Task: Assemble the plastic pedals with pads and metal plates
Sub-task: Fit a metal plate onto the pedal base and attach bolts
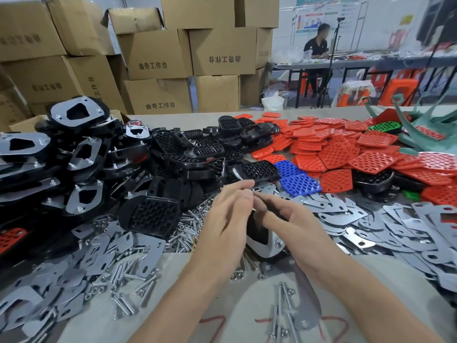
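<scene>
Our forearms meet above the table. Our right hand curls its fingers round a black pedal, its metal plate facing us. Our left hand pinches a small metal part at the pedal's top.

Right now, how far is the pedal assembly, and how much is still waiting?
Done: a pile of plated pedals at left. In hand: the right hand grips one pedal with its plate on, while the left hand pinches a small metal part at it. Left: many bare pedals, red pads, metal plates and screws.
</scene>
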`<state>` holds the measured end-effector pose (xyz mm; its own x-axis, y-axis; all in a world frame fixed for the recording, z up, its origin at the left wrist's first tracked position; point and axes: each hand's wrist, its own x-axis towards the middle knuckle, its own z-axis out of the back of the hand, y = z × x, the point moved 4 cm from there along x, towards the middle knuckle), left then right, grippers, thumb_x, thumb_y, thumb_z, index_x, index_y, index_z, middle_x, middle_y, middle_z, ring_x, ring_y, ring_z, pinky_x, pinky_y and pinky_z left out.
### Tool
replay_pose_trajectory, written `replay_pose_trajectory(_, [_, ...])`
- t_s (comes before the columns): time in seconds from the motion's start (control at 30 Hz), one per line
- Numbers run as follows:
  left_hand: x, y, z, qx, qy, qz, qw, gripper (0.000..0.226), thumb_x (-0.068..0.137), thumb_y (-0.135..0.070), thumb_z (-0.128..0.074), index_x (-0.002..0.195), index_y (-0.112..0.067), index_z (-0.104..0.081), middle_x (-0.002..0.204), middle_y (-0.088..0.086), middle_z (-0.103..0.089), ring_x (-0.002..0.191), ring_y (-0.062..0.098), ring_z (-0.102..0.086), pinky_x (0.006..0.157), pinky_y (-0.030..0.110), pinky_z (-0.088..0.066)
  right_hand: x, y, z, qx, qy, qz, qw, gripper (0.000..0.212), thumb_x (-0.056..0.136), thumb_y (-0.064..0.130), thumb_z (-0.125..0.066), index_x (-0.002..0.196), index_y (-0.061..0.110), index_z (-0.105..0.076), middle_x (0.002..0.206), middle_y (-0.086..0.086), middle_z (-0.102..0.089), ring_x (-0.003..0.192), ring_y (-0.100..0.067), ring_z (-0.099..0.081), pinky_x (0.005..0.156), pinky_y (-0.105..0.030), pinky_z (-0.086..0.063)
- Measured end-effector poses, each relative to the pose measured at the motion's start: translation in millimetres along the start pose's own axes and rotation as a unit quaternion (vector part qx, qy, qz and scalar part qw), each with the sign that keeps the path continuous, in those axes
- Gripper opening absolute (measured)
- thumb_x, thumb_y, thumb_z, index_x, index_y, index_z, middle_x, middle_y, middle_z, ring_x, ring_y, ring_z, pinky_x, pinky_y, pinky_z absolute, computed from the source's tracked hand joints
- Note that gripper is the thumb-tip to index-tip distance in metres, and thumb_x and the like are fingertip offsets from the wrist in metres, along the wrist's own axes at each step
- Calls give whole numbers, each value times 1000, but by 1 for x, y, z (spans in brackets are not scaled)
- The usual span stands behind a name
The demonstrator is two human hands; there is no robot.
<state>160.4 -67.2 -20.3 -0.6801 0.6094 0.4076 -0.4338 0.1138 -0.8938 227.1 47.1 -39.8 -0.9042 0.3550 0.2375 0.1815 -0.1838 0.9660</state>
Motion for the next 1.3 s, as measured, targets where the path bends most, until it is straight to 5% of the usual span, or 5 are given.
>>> replay_pose_trajectory(0.43, [0,-4,17,305,-112,-111,939,19,97,-47,-53,94,-29,-61,104,-18,-48,103,3,-45,86,11,-35,-4,10,-5,-138,-87,77,984,29,99,25,-56,123,39,-64,94,14,-72,83,-6,-66,74,-18,-51])
replay_pose_trajectory(0.63, [-3,-17,9,257,-102,-151,949,20,96,-15,-54,104,-33,-56,107,-19,-52,106,8,-52,85,14,-41,-9,13,-8,-307,-123,97,939,53,101,21,-58,151,32,-45,118,12,-70,101,-5,-63,87,-27,-48])
replay_pose_trajectory(0.77, [-4,-8,11,115,-118,6,986,4,98,-39,-56,96,-41,-53,93,-17,-62,84,3,-61,70,16,-46,-13,21,-12,-324,-124,102,932,56,101,24,-56,154,32,-42,125,11,-69,101,-8,-64,85,-33,-49])
replay_pose_trajectory(0.93, [0,-3,9,67,-92,103,988,38,98,-48,-49,74,-23,-65,61,-13,-62,50,0,-48,51,14,-37,-17,28,-17,-380,-125,108,910,58,100,31,-48,156,31,-37,126,9,-66,86,-19,-66,73,-46,-54])
replay_pose_trajectory(1.3, [-3,-14,10,38,-82,83,992,33,101,-39,-52,79,-22,-71,71,-5,-70,55,6,-60,51,19,-49,-18,41,-19,-488,-196,191,829,54,88,20,-61,141,9,-59,114,2,-74,66,-17,-69,46,-26,-38])
